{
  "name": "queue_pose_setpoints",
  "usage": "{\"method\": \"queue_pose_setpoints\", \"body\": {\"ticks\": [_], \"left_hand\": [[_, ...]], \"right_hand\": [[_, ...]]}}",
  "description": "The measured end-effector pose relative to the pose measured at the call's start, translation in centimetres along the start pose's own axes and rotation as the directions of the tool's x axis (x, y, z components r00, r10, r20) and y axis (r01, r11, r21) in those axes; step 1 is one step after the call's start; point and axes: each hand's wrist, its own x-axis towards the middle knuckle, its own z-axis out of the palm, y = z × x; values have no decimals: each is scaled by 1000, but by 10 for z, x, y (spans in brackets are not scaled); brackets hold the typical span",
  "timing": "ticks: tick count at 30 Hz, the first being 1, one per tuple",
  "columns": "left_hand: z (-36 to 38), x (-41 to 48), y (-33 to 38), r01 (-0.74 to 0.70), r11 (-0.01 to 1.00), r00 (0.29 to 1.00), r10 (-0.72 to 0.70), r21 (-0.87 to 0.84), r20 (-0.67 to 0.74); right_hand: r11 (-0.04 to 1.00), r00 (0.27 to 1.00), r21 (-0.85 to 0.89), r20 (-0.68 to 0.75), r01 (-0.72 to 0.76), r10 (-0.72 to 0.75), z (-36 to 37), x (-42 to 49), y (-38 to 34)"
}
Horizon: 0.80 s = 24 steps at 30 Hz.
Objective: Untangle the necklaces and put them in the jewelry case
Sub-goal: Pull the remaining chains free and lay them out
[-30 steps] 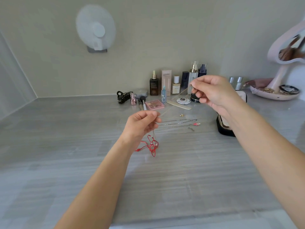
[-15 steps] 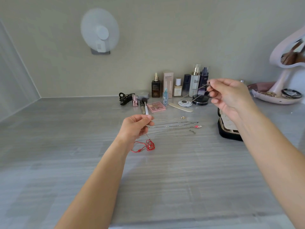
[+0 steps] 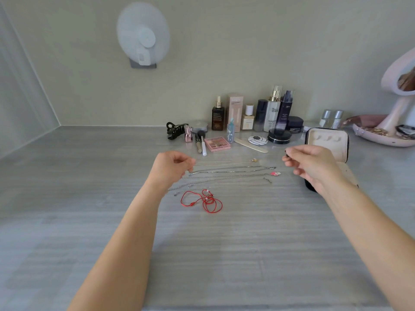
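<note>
The left hand point(image 3: 173, 167) and right hand point(image 3: 312, 164) hover over the counter point(image 3: 247, 243), the fingers point(image 3: 289, 157) of each curled into a pinch. I cannot tell if they hold a chain. Silver necklaces point(image 3: 226, 173) lie in rows between them, and a red cord necklace point(image 3: 202, 201) lies just nearer. The open jewelry case point(image 3: 325, 143) stands behind the right hand.

Both hands dropped. The left hand point(image 3: 173, 169) and right hand point(image 3: 314, 164) now sit low over the table point(image 3: 89, 198). The red cord necklace point(image 3: 202, 200) isn't dangling under the left fingers anymore, it's lying loose just on their near side.
</note>
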Motion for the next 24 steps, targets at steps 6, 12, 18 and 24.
{"method": "queue_pose_setpoints", "body": {"ticks": [6,12,18,24], "left_hand": [[-8,-5,8,74,987,984,-95,142,148],[8,-24,23,18,914,826,-242,406,509],[25,-34,24,36,850,752,-369,525,546],[26,-36,26,39,837,697,-414,545,585]], "right_hand": [[956,995,-293,83,-34,61,-3,0,7],[842,975,-539,174,-24,139,-33,-11,37],[749,977,-654,208,108,41,-37,3,44],[557,972,-804,233,208,-26,-40,6,45]]}}
